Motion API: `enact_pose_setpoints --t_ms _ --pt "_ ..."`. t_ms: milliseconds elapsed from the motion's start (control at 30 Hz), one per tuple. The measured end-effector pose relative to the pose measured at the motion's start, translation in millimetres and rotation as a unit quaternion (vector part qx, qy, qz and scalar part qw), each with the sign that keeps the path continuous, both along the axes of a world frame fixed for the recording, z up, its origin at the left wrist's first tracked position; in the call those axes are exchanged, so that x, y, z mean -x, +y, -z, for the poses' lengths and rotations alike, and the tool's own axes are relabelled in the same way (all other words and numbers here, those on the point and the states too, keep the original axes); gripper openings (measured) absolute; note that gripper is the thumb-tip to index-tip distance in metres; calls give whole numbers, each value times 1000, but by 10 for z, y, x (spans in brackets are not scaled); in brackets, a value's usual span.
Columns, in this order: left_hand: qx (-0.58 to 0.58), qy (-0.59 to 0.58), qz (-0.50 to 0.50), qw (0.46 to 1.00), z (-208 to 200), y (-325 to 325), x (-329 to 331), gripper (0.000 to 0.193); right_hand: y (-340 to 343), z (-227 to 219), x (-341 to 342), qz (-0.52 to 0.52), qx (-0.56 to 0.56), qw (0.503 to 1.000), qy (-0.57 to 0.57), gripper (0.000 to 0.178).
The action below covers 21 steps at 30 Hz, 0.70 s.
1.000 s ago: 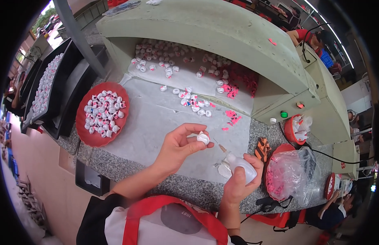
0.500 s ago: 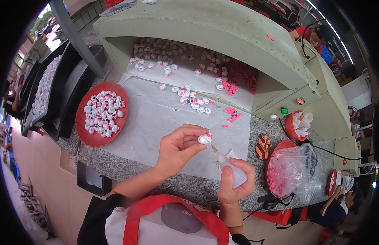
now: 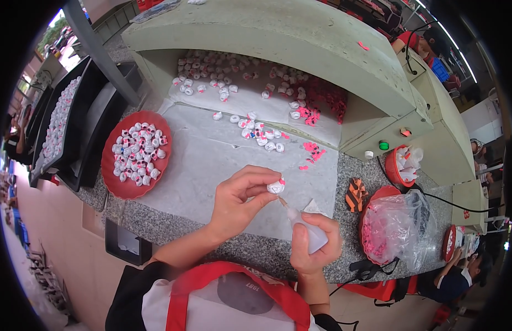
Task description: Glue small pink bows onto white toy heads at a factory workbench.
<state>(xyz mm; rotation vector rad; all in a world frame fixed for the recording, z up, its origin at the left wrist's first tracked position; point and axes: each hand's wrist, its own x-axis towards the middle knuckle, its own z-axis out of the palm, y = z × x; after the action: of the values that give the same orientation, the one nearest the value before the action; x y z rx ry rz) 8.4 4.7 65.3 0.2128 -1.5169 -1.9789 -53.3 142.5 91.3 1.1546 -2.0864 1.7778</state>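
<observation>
My left hand point(image 3: 240, 196) pinches a small white figurine head point(image 3: 276, 186) with pink bits on it, held above the paper-covered worktop. In my right hand point(image 3: 318, 243) is a translucent squeeze bottle point(image 3: 310, 234), its thin nozzle point(image 3: 283, 202) pointing up and left at the underside of the head. Tip and head are very close; whether they touch I cannot tell. Beyond my hands, several similar white heads point(image 3: 260, 133) lie on the white paper point(image 3: 201, 160), beside small loose pink pieces point(image 3: 313, 150).
A red dish point(image 3: 113, 185) of white heads stands left. Behind is a pale green open-fronted housing point(image 3: 256, 27) with more heads inside. At right are an orange-and-black item point(image 3: 356, 195), a small red basket point(image 3: 393, 171) and a dish under a clear plastic bag point(image 3: 402, 220).
The squeeze bottle and my right hand have shifted slightly left, bringing the nozzle under the head. My left hand keeps its pinch almost in place.
</observation>
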Motion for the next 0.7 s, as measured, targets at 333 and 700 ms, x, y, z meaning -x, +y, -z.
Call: enact_pose_setpoints --t_ms 333,700 --pt "-42 -21 16 999 -9 -26 -10 28 22 -20 28 14 -7 1000 -1 13" --pt "-166 -68 75 981 -1 -88 -15 31 58 7 22 16 -5 1000 2 15"
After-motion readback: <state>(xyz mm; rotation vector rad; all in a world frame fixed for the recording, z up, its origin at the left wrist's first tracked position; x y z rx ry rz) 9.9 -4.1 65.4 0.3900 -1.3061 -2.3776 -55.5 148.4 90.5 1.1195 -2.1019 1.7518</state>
